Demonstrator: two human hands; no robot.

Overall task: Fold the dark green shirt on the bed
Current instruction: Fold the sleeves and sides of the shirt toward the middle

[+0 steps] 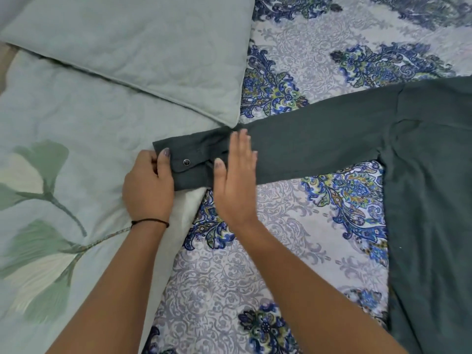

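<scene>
Lying spread across the bed, the dark green shirt (421, 175) has its body running off the right edge of view, and one long sleeve (306, 146) reaches out leftward over the patterned blue floral sheet (268, 264). There's plenty of bare sheet below the sleeve and more above it, so room to work on both sides. The cuff (189, 162) ends right where the sheet meets a pale green quilt (63, 123), and a matching pale pillow (140, 47) sits just above, its corner nearly touching the sleeve's upper edge. A white strip of bedding shows under the cuff, between quilt and sheet.

No containers anywhere here, just bedding and the shirt.

Now the hands. The left hand (148, 187) is clamped on the end of the cuff, thumb on top of the fabric near the dark snap button (186, 162), the other fingers curled at the cuff's edge. A thin black band (150, 222) circles that wrist. The right hand (236, 180) is flat and open, fingers together and pointing away from the person, palm pressing down on the sleeve just beside the cuff. The two hands sit close, apart only by the width of the cuff, both forearms stretching in from the bottom of view.
</scene>
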